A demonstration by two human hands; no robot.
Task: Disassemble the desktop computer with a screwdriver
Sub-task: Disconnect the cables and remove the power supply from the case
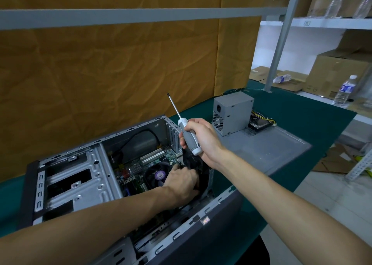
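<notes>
An open grey desktop computer case point(76, 176) lies on its side on the green table, its motherboard point(138, 164) and a black CPU fan point(156, 176) exposed. My left hand point(183, 181) reaches inside at the case's rear and grips a black part point(194, 162) beside the fan. My right hand point(201, 138) hovers above the case's rear edge and grips a grey-and-white screwdriver point(188, 134), shaft pointing up and away to the left.
A removed grey power supply point(231, 113) with its cables and a hard drive point(259, 124) sit on the case's side panel point(267, 148) to the right. Brown paper hangs behind the table. Shelves at right hold cardboard boxes and water bottles point(345, 89).
</notes>
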